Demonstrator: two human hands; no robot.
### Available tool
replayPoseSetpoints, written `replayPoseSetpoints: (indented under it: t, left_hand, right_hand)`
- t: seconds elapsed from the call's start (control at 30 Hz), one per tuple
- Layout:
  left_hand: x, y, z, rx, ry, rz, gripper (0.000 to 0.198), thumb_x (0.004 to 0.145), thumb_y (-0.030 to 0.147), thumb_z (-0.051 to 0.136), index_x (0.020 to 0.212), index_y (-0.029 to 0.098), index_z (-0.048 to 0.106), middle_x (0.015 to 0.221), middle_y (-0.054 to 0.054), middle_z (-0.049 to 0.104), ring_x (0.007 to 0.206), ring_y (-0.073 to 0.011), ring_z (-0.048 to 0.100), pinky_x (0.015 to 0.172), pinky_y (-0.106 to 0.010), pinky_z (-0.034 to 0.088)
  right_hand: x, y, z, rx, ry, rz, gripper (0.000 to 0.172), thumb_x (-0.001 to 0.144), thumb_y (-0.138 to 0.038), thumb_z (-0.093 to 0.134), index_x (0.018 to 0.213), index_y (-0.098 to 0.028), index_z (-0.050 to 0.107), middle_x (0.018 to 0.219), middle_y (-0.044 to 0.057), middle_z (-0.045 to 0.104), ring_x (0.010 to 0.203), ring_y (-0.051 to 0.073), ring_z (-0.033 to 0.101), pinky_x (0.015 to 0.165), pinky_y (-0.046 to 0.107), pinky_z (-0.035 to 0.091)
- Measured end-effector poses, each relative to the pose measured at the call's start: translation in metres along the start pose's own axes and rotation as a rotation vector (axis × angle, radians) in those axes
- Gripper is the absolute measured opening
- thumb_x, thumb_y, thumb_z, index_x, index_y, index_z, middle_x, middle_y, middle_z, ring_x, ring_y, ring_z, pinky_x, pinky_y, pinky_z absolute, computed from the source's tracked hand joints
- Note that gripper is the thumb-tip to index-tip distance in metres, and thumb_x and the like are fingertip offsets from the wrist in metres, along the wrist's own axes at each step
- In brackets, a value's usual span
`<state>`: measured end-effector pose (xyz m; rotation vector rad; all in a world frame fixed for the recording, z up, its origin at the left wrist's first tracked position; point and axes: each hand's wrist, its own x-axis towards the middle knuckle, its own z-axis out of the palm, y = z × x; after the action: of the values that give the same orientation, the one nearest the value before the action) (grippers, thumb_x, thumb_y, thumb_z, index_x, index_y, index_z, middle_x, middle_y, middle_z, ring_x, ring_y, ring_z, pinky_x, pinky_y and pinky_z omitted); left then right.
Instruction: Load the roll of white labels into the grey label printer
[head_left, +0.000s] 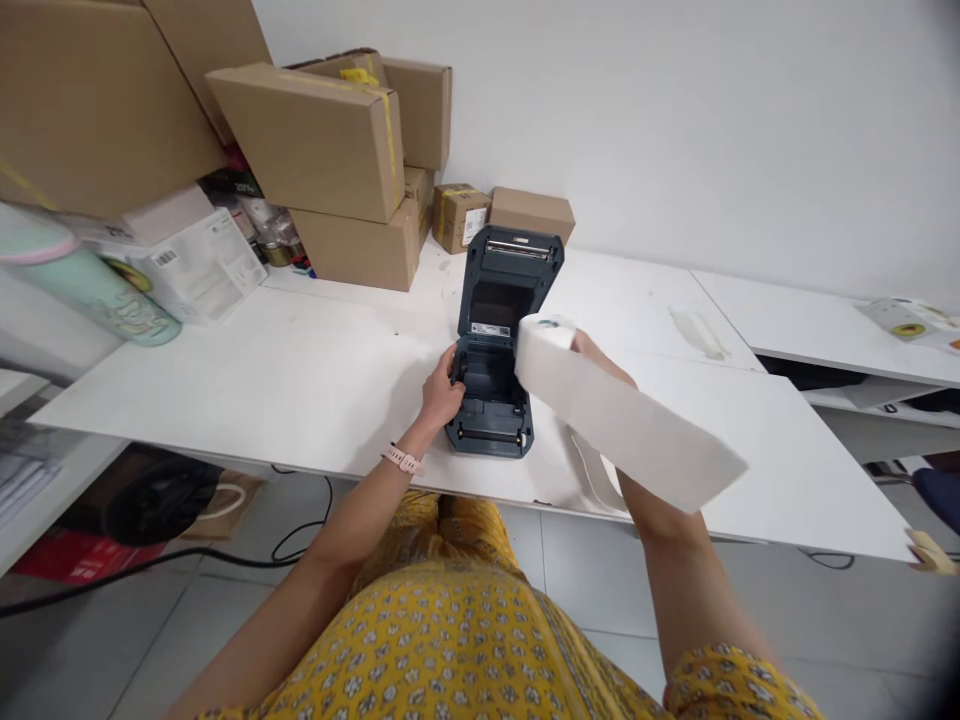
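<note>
A dark label printer (491, 400) stands on the white table with its lid (511, 265) tilted up and back, so its inner bay shows. My left hand (444, 388) grips the printer's left side, fingers curled over the edge of the bay. To the right of the bay, my right hand (600, 358) holds a roll of white labels (544, 338), slightly blurred. A long loose strip hangs from the roll across my right forearm. The fingers of that hand are mostly hidden behind the roll and strip.
Cardboard boxes (307, 150) are stacked at the back left, with smaller boxes (532, 208) behind the printer. A mint-green bottle (97, 285) and a white carton (199, 265) stand at the left. Backing paper (596, 470) lies at the table's front edge. Cables (247, 560) run below.
</note>
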<state>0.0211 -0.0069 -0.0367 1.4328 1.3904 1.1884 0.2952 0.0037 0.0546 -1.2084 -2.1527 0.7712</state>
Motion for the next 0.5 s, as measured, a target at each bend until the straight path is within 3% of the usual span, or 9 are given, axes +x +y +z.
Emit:
replayPoseSetpoints:
  t: [0.1, 0.2, 0.33, 0.5]
  left_hand:
    - [-0.002, 0.001, -0.001, 0.02, -0.006, -0.041, 0.088, 0.069, 0.007, 0.054, 0.154, 0.024, 0.042, 0.144, -0.007, 0.063, 0.136, -0.029, 0.057, 0.12, -0.052, 0.039]
    - [-0.003, 0.001, -0.002, 0.024, -0.003, -0.063, 0.086, 0.071, 0.007, 0.055, 0.155, 0.022, 0.04, 0.146, -0.009, 0.062, 0.139, -0.0286, 0.055, 0.122, -0.051, 0.035]
    - [-0.003, -0.001, -0.002, 0.005, 0.001, -0.073, 0.087, 0.072, 0.007, 0.055, 0.156, 0.024, 0.038, 0.147, -0.008, 0.062, 0.139, -0.0271, 0.056, 0.121, -0.048, 0.037]
    - [-0.003, -0.003, -0.002, 0.0, 0.009, -0.077, 0.086, 0.072, 0.009, 0.056, 0.155, 0.027, 0.039, 0.146, -0.006, 0.063, 0.138, -0.0272, 0.056, 0.121, -0.048, 0.037]
  right_hand:
    - [0.039, -0.035, 0.016, -0.026, -0.231, -0.009, 0.061, 0.072, -0.043, 0.079, 0.127, -0.024, 0.06, 0.118, 0.007, 0.071, 0.107, 0.031, 0.068, 0.092, 0.042, 0.055]
    - [0.069, -0.052, 0.033, -0.276, -0.395, 0.019, 0.065, 0.068, -0.043, 0.082, 0.126, -0.021, 0.061, 0.123, 0.009, 0.071, 0.108, 0.031, 0.067, 0.092, 0.039, 0.052]
    - [0.086, -0.048, 0.05, -0.524, -0.517, 0.035, 0.071, 0.069, -0.049, 0.082, 0.131, -0.022, 0.061, 0.126, 0.01, 0.071, 0.116, 0.035, 0.065, 0.098, 0.041, 0.048]
    - [0.092, -0.03, 0.067, -0.593, -0.628, 0.087, 0.077, 0.076, -0.064, 0.073, 0.139, -0.022, 0.056, 0.13, 0.013, 0.069, 0.121, 0.037, 0.064, 0.1, 0.043, 0.047]
